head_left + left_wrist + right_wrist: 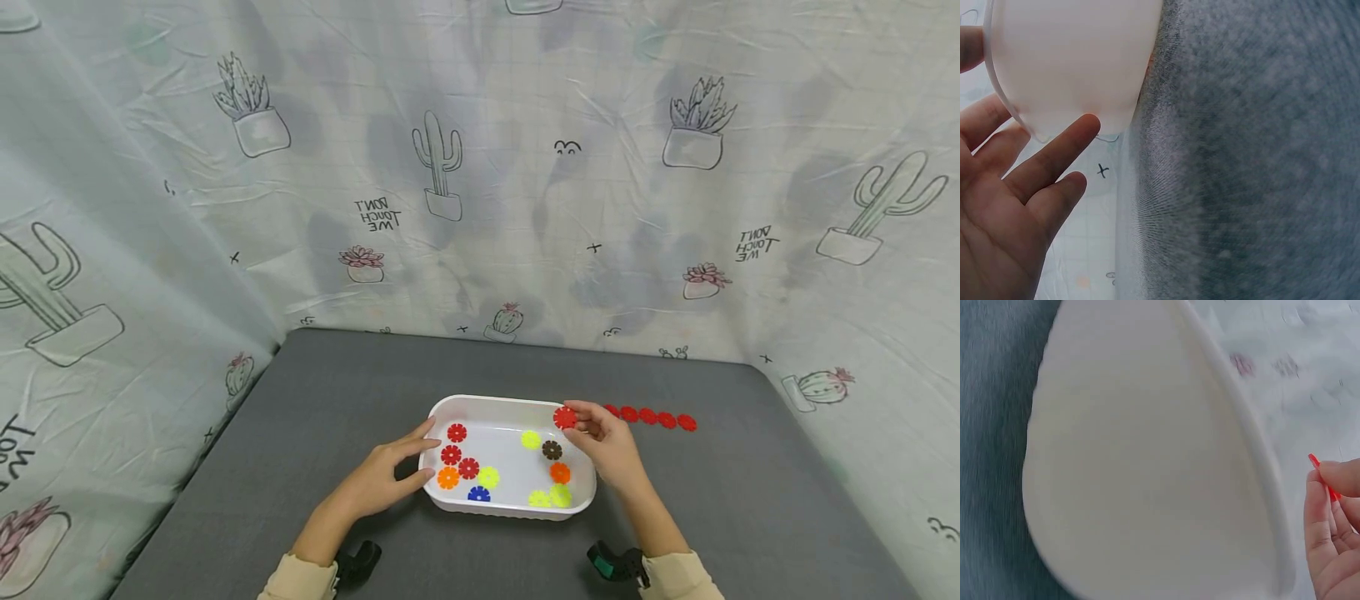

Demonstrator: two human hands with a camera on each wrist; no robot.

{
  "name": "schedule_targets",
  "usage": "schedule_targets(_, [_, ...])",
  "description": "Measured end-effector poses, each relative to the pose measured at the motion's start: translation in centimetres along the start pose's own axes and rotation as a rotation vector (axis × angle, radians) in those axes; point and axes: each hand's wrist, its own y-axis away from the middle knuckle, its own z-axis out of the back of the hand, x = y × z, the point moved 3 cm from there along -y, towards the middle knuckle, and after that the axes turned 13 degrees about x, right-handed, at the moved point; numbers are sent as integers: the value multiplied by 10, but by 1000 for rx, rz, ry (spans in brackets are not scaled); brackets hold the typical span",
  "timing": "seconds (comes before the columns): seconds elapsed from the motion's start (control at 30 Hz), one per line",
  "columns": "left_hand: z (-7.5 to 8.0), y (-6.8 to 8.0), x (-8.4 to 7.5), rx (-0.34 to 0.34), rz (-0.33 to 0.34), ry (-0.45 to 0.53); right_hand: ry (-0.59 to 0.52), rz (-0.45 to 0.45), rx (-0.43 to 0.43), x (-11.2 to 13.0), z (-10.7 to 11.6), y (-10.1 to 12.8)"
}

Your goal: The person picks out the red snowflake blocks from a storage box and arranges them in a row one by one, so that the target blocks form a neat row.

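Note:
A white rectangular tray [510, 508] stands on the grey table with notched, flower-like plastic discs in it. My left hand [384, 473] rests at its left end; the fingers lie fairly straight against the rim and outer wall [1072, 62]. Between thumb and fingers, my right hand [611, 446] pinches a red notched disc [564, 417] above the tray's right rear corner. That disc shows edge-on in the right wrist view. Inside the tray lie several red discs [457, 432], several yellow-green discs [488, 477], two orange discs [447, 477], a blue disc [478, 494] and a dark brown disc [552, 450].
A row of red discs [648, 415] lies on the table [735, 467] right of the tray, its left end partly behind my right hand. A pale curtain [487, 208] printed with cacti hangs behind the table and along both sides.

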Motion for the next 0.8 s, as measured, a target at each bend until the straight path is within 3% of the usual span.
schedule_targets(0.2, [1, -1, 1, 8, 2, 13, -46, -5, -161, -21, 27, 4])
schedule_targets(0.57, [1, 0, 0, 7, 6, 26, -176, -124, -335, -74, 66, 13])
schedule_targets(0.8, [1, -1, 0, 6, 1, 23, -218, -193, -340, -93, 70, 16])
